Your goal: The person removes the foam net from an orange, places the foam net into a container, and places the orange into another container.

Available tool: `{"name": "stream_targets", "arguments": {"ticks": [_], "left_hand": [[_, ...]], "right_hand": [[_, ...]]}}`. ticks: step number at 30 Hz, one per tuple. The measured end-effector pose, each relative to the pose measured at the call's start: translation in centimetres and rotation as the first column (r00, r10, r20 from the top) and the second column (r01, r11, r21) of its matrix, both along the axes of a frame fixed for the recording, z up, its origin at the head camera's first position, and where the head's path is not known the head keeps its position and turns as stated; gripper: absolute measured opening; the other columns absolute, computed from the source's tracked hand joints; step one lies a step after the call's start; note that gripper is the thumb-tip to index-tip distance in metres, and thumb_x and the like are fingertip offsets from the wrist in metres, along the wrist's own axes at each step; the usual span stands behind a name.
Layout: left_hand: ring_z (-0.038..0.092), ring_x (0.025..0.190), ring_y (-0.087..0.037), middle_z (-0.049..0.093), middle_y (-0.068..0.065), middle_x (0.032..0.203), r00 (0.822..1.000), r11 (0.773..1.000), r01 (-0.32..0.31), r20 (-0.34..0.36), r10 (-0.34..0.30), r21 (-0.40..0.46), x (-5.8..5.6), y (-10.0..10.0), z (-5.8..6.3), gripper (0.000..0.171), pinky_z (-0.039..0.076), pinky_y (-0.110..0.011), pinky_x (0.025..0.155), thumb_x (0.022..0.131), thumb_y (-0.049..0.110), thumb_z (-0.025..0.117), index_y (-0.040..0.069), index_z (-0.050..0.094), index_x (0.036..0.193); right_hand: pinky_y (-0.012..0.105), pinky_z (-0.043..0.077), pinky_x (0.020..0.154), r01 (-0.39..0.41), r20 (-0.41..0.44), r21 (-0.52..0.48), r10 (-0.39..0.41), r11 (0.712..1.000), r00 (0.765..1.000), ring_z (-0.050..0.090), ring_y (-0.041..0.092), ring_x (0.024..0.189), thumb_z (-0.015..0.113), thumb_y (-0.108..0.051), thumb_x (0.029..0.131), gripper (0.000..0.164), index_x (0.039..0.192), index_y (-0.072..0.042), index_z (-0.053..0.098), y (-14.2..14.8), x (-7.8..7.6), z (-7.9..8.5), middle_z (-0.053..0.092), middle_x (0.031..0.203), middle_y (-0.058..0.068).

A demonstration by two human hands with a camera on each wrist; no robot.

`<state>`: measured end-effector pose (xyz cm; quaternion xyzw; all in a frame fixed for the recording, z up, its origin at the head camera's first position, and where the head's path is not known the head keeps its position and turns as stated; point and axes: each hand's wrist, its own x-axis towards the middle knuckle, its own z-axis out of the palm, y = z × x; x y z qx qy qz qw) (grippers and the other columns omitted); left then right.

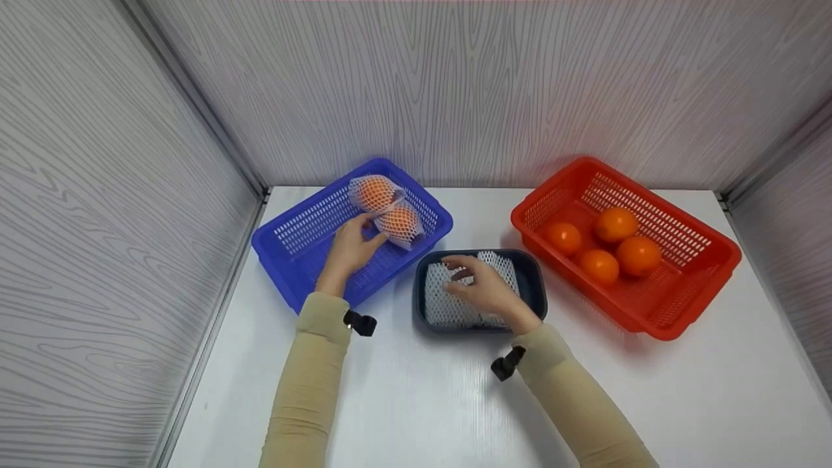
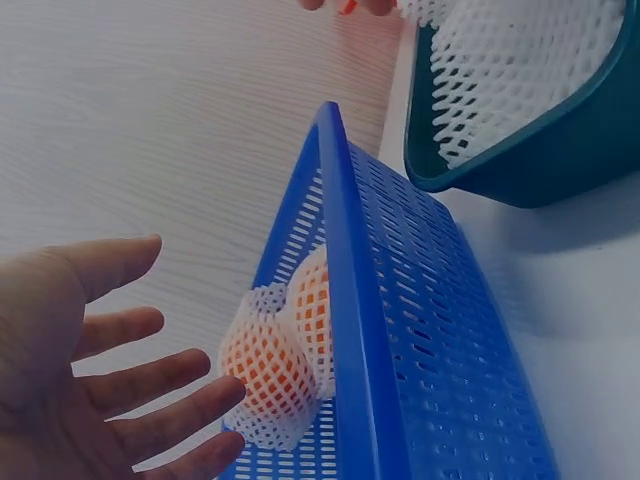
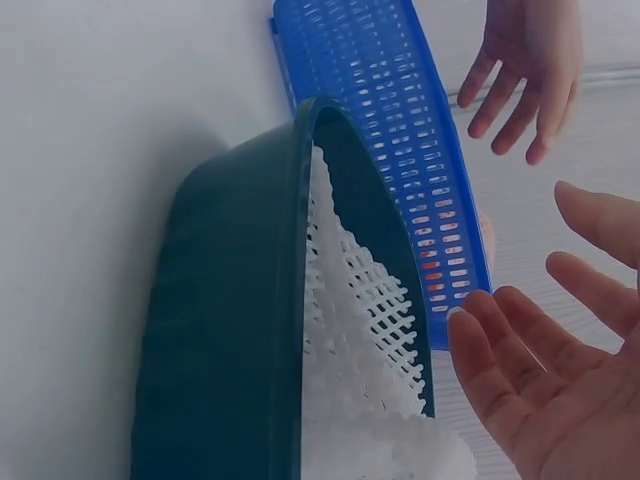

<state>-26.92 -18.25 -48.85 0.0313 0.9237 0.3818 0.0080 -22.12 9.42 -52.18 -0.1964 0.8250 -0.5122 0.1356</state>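
Note:
Two oranges in white foam net sleeves, a rear one (image 1: 376, 193) and a front one (image 1: 400, 222), lie in the blue basket (image 1: 292, 273). My left hand (image 1: 353, 247) is over that basket, just left of the sleeved oranges; the left wrist view shows its fingers spread with nothing in them. My right hand (image 1: 484, 286) hovers above a dark teal tub (image 1: 534, 286) of white foam net sleeves (image 1: 448, 302). Its fingers are relaxed and hold nothing, as the right wrist view of the hand (image 3: 560, 370) shows.
At the right stands a red basket (image 1: 689, 302) with several bare oranges (image 1: 639, 255) in it. The white table (image 1: 416, 403) is bounded by a wood-grain wall (image 1: 416, 97) at the back and by walls at both sides.

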Motion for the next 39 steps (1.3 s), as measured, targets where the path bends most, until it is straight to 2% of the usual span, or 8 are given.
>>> {"name": "stream_targets", "arguments": {"ticks": [3, 7, 13, 22, 25, 27, 34, 39], "left_hand": [[0.050, 0.123, -0.034, 0.053, -0.019, 0.133, 0.998, 0.985, 0.055, 0.025, -0.051, -0.163, -1.1, 0.5, -0.1, 0.055, 0.038, -0.048, 0.104, 0.095, 0.027, 0.065, 0.003, 0.051, 0.141], [0.043, 0.131, -0.035, 0.047, -0.017, 0.142, 0.985, 0.929, 0.170, 0.097, -0.145, -0.328, -2.2, 1.2, 0.1, 0.053, 0.034, -0.051, 0.108, 0.095, 0.028, 0.065, 0.004, 0.052, 0.140], [0.034, 0.139, -0.032, 0.040, -0.016, 0.150, 0.954, 0.866, 0.284, 0.211, -0.213, -0.411, -3.5, 2.2, 0.5, 0.054, 0.027, -0.049, 0.113, 0.096, 0.024, 0.063, 0.005, 0.047, 0.144], [0.026, 0.144, -0.032, 0.026, -0.011, 0.159, 0.923, 0.770, 0.363, 0.314, -0.221, -0.525, -4.7, 3.2, 0.4, 0.057, 0.026, -0.056, 0.112, 0.098, 0.020, 0.058, 0.007, 0.039, 0.150], [0.023, 0.145, -0.030, 0.025, -0.009, 0.160, 0.911, 0.763, 0.385, 0.344, -0.226, -0.519, -4.9, 3.3, 0.5, 0.058, 0.024, -0.055, 0.113, 0.099, 0.018, 0.056, 0.009, 0.036, 0.152], [0.023, 0.145, -0.030, 0.027, -0.009, 0.159, 0.907, 0.772, 0.386, 0.361, -0.217, -0.506, -4.9, 3.3, 0.5, 0.059, 0.022, -0.054, 0.114, 0.099, 0.016, 0.055, 0.010, 0.034, 0.153], [0.033, 0.140, -0.036, 0.029, -0.016, 0.156, 0.918, 0.796, 0.354, 0.343, -0.197, -0.491, -4.7, 2.8, 0.1, 0.059, 0.027, -0.055, 0.111, 0.098, 0.016, 0.057, 0.011, 0.036, 0.152], [0.038, 0.136, -0.037, 0.037, -0.018, 0.151, 0.912, 0.812, 0.342, 0.376, -0.165, -0.473, -4.5, 2.3, -0.3, 0.059, 0.030, -0.057, 0.109, 0.097, 0.016, 0.058, 0.010, 0.037, 0.151]], "right_hand": [[0.043, 0.052, 0.089, 0.008, 0.036, -0.006, -0.008, 1.000, 0.999, 0.059, 0.025, 0.110, 0.071, -0.016, 0.091, 0.052, 0.139, -0.007, 0.054, -0.2, -0.3, 0.2, 0.057, 0.131, 0.018], [0.043, 0.052, 0.090, 0.004, 0.053, -0.022, -0.003, 1.000, 0.999, 0.059, 0.026, 0.110, 0.070, -0.015, 0.092, 0.051, 0.139, -0.005, 0.053, -0.4, -0.6, 0.5, 0.057, 0.131, 0.019], [0.043, 0.051, 0.092, -0.013, 0.067, -0.027, 0.015, 1.000, 0.998, 0.059, 0.027, 0.111, 0.069, -0.016, 0.092, 0.052, 0.139, -0.003, 0.052, -0.8, -1.1, 0.5, 0.057, 0.131, 0.019], [0.043, 0.050, 0.093, -0.036, 0.105, -0.082, 0.044, 0.996, 0.994, 0.059, 0.028, 0.112, 0.067, -0.014, 0.093, 0.051, 0.140, -0.003, 0.051, -1.5, -1.5, 0.5, 0.056, 0.132, 0.020], [0.043, 0.050, 0.093, -0.043, 0.097, -0.083, 0.051, 0.996, 0.994, 0.059, 0.029, 0.111, 0.068, -0.014, 0.093, 0.051, 0.140, -0.003, 0.051, -1.6, -1.5, 0.4, 0.056, 0.132, 0.020], [0.043, 0.050, 0.094, -0.043, 0.102, -0.076, 0.051, 0.996, 0.994, 0.058, 0.028, 0.111, 0.068, -0.015, 0.093, 0.051, 0.140, -0.004, 0.051, -1.6, -1.5, 0.4, 0.057, 0.133, 0.019], [0.044, 0.049, 0.095, -0.033, 0.122, -0.056, 0.039, 0.998, 0.992, 0.058, 0.027, 0.113, 0.067, -0.013, 0.094, 0.049, 0.140, -0.004, 0.052, -1.5, -1.5, 0.4, 0.057, 0.133, 0.018], [0.044, 0.048, 0.096, -0.028, 0.132, -0.054, 0.035, 0.998, 0.991, 0.057, 0.027, 0.114, 0.067, -0.012, 0.093, 0.049, 0.139, -0.004, 0.053, -1.6, -1.3, 0.3, 0.056, 0.134, 0.018]]}}
